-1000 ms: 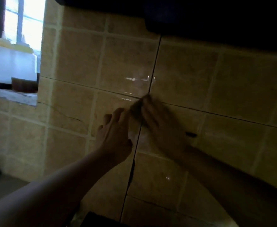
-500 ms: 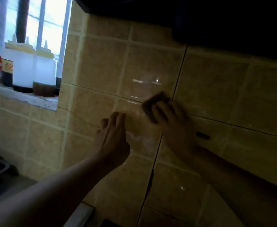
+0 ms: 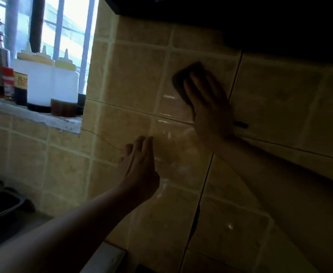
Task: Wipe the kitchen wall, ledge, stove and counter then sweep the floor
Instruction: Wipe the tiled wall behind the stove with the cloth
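Head view, right hand (image 3: 211,107) flat, pressing sponge (image 3: 183,79) on wall (image 3: 134,79), left hand (image 3: 140,166) open

Right hand (image 3: 211,107) hides most of the dark sponge (image 3: 183,77) — blurred.

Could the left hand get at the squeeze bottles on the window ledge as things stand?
Probably yes. The left hand rests open on the tiled wall, holding nothing, and the squeeze bottles stand on the ledge up to its left with only bare tile between them.
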A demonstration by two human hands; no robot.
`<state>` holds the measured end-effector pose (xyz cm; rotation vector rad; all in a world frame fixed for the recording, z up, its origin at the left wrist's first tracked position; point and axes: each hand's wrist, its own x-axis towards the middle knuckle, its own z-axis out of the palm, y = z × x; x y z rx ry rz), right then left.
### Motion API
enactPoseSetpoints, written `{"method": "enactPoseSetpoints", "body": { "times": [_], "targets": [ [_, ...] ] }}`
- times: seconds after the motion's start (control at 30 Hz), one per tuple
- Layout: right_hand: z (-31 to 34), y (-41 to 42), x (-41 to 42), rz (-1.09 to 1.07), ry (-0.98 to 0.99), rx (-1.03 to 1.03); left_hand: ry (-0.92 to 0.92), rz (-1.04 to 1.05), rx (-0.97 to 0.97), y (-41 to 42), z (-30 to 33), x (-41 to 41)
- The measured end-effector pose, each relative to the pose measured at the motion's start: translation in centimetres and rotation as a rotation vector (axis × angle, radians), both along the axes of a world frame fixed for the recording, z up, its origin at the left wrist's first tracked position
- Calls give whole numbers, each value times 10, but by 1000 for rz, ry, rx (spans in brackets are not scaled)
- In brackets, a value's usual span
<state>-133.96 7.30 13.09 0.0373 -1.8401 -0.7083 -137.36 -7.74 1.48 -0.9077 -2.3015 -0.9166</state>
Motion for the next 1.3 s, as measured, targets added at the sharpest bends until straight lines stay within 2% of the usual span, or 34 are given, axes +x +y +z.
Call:
{"method": "enactPoseSetpoints", "body": {
  "times": [0.1, 0.2, 0.3, 0.37, 0.47, 0.57, 0.63, 0.73, 0.83, 0.93, 1.07, 1.13, 1.2, 1.3],
  "targets": [
    [-71, 16, -3, 33, -182, 288, -2, -3, -42, -2, -8, 0],
    [-134, 28, 14, -29, -384, 282, -44, 15, -150, -1, -20, 6],
    [-132, 32, 25, -84, -444, 326, -82, 13, -202, 3, -29, 13],
    [-102, 29, 27, -97, -397, 317, -105, -8, -189, 3, -27, 15],
    [-50, 25, 29, -104, -169, 114, -132, -13, -163, 4, -22, 17],
    [-51, 33, 30, -123, -117, 77, -161, -7, -162, 7, -29, 22],
    [-91, 46, 33, -71, -195, 184, -179, 6, -196, 9, -40, 27],
    [-160, 66, 53, 9, -429, 351, -213, 21, -238, 15, -53, 34],
    [-193, 88, 74, 25, -551, 433, -227, 29, -250, 24, -61, 48],
    [-175, 95, 88, -39, -394, 351, -230, 9, -266, 37, -59, 67],
    [-99, 110, 105, -90, -139, 189, -211, -12, -265, 57, -43, 87],
    [-83, 117, 113, -94, -75, 85, -219, -33, -237, 66, -42, 94],
    [-105, 126, 115, -65, -120, 131, -231, -43, -223, 73, -48, 101],
    [-178, 141, 128, 35, -378, 308, -263, -32, -247, 79, -60, 111]
  ]
}}
